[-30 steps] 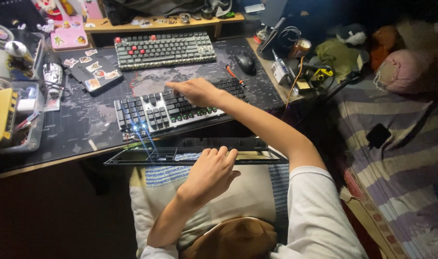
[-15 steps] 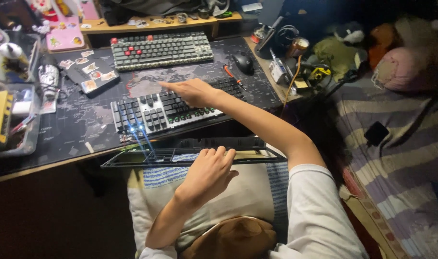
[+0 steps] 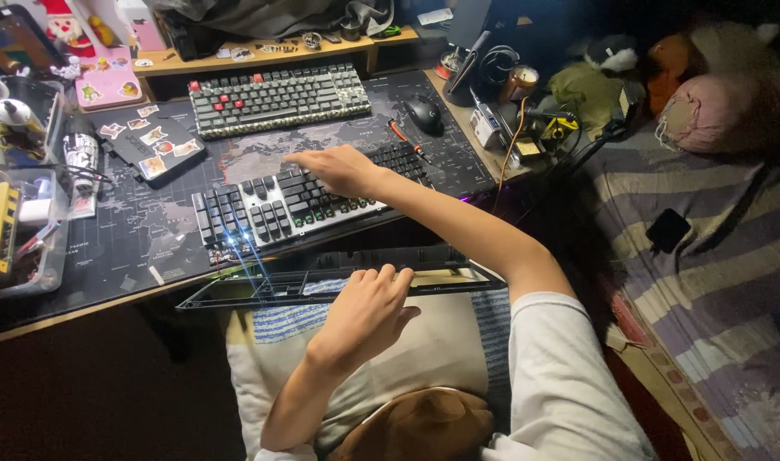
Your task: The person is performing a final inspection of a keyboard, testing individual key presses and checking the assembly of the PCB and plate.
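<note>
Little has shifted: right hand (image 3: pixel 337 168) stays spread, palm down, on the near keyboard (image 3: pixel 309 198). Left hand (image 3: pixel 368 309) grips the black frame (image 3: pixel 236 293) overhanging the desk edge (image 3: pixel 91 305).

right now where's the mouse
In the head view the black mouse sits on the desk mat, up and right of the right hand, just right of the far keyboard.
</note>
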